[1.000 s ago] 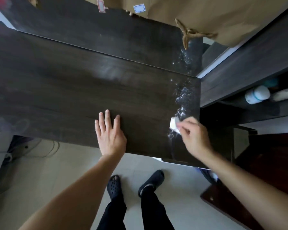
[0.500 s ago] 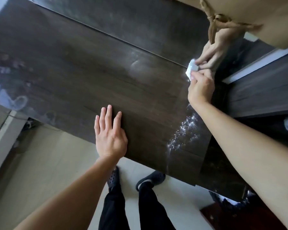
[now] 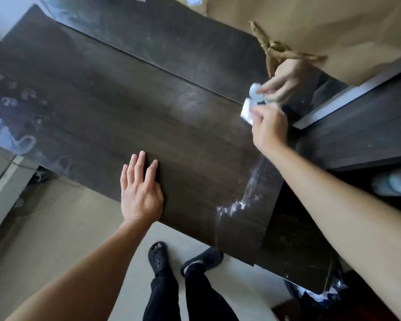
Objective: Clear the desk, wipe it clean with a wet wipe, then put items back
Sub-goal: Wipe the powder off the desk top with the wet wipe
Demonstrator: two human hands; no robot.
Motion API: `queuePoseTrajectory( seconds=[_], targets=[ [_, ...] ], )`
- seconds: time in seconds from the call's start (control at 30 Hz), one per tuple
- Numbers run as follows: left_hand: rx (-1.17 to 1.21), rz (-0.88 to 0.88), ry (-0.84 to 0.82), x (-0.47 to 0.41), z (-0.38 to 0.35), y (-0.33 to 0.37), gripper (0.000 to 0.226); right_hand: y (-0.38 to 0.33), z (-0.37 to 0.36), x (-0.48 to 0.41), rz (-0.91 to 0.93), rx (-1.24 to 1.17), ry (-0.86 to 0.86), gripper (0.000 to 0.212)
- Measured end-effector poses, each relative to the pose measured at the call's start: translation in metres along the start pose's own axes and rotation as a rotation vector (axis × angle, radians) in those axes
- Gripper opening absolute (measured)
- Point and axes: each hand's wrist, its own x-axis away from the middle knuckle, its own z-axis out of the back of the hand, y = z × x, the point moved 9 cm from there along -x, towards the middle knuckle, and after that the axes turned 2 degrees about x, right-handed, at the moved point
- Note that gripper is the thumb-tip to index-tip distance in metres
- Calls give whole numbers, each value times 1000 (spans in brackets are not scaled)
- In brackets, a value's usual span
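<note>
The dark wooden desk (image 3: pixel 116 117) is stretching across most of the view, its glossy back panel reflecting the scene. At about five o'clock on the desktop a streak of white powdery residue (image 3: pixel 241 200) is lying near the right edge. The left hand (image 3: pixel 140 193) is resting flat near the six o'clock edge, palm down, fingers spread slightly apart, gripping nothing. The right hand (image 3: pixel 269 128) is reaching toward two o'clock, fingers pinched together on the white wet wipe (image 3: pixel 247 112), which is pressing against the desk's far right corner where its reflection is meeting it.
</note>
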Motion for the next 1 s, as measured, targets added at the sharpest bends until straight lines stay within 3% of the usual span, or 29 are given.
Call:
queuePoseTrajectory(
  seconds=[0.07, 0.2, 0.27, 0.37, 0.5, 0.6, 0.67, 0.8, 0.9, 1.0],
  targets=[
    [1, -1, 7, 0, 0, -1, 49, -3, -19, -2, -34, 21, -26, 25],
    [4, 0, 10, 1, -2, -3, 48, -37, -40, 92, 202, -52, -132, 23],
    [8, 3, 9, 2, -1, -3, 49, -52, -38, 158, 298, -174, -306, 29],
    [22, 13, 8, 2, 0, -2, 51, -49, -30, 191, 284, -238, -536, 23],
    [42, -3, 20, 1, 0, -2, 51, -15, -2, 98, 94, -153, -215, 26],
    [44, -10, 22, 2, -1, -2, 49, 0, -19, 77, -32, -43, -210, 23],
    [43, -13, 19, 2, -2, -3, 48, -9, -27, 105, -2, -17, -204, 16],
    [50, -37, 27, 3, -1, -4, 47, -34, -25, 212, 154, -107, -287, 19],
    [59, -46, 11, 3, -1, -3, 46, -34, -22, 278, 130, -168, -490, 19],
    [69, -53, 2, 3, -2, -4, 48, -34, -12, 279, 95, -151, -603, 22]
  ],
)
